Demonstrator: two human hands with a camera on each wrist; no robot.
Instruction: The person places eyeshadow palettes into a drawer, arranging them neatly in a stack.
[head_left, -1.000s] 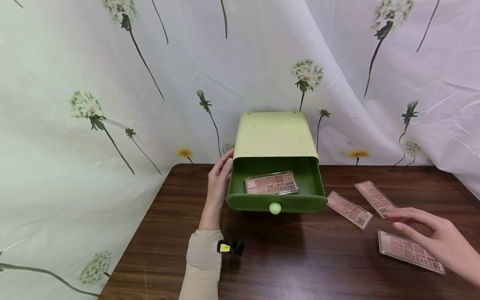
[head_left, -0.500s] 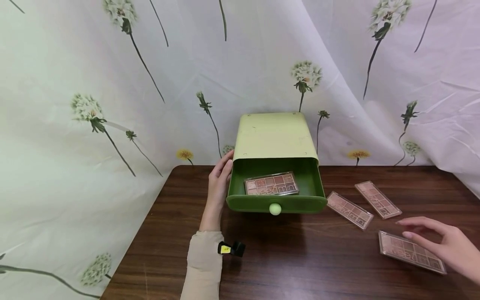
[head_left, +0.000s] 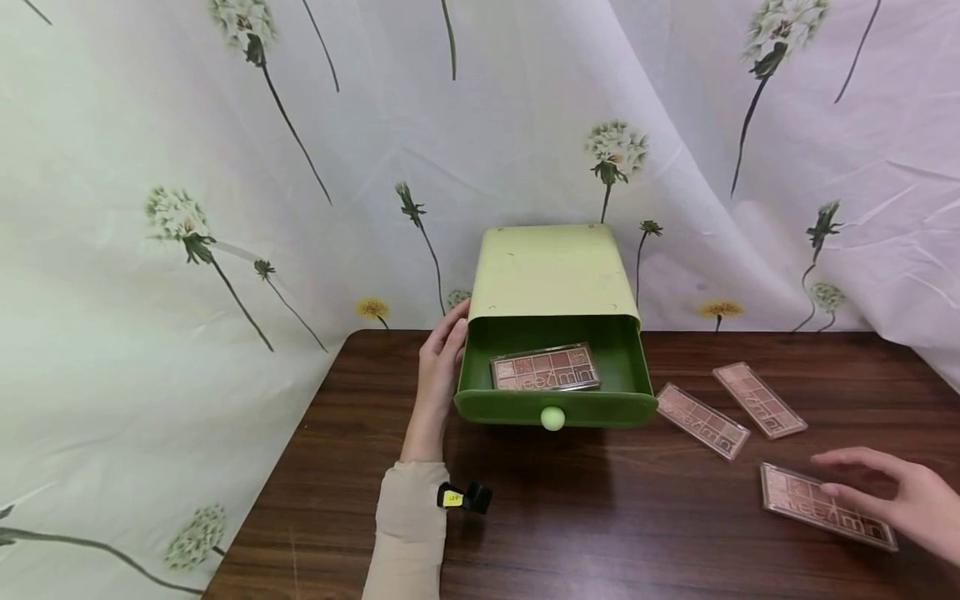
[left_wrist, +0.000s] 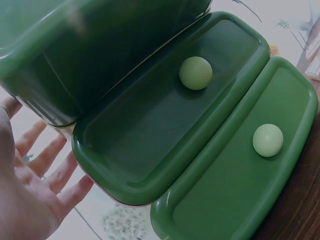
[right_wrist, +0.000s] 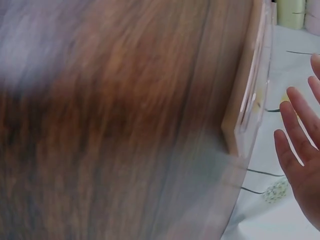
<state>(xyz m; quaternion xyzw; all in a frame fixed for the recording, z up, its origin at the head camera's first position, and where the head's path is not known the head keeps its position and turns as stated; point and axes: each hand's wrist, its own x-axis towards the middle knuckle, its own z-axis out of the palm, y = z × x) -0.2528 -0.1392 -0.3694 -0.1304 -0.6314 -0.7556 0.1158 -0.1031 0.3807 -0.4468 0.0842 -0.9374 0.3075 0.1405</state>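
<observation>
The right hand [head_left: 896,496] is now drawn back from the far palette [head_left: 760,400], whose lower end is met by the fingertips a second ago. It is now held over the near palette [head_left: 791,500], with the thumb and forefinger apart and nothing pinched; whether the near palette is touched by the thumb cannot be told. In the right wrist view the fingers are seen loosely spread. The left hand [head_left: 437,367] is kept, as before, along the left side of the pale green box [head_left: 555,271], its fingers spread in the left wrist view. The green drawer [head_left: 495,408] is left pulled out, and one palette [head_left: 546,369] is held inside it, unmoved. Another palette [head_left: 702,421] is laid just beside the drawer's right corner, also unmoved.

All this is set on a dark brown wood-grained table [head_left: 600,517]. Behind it a pale cloth [head_left: 315,150] is hung, printed with dandelions and creased at the right. Two green fronts [left_wrist: 135,145] with round pale knobs are shown in the left wrist view. The left forearm is covered by a beige sleeve [head_left: 408,533].
</observation>
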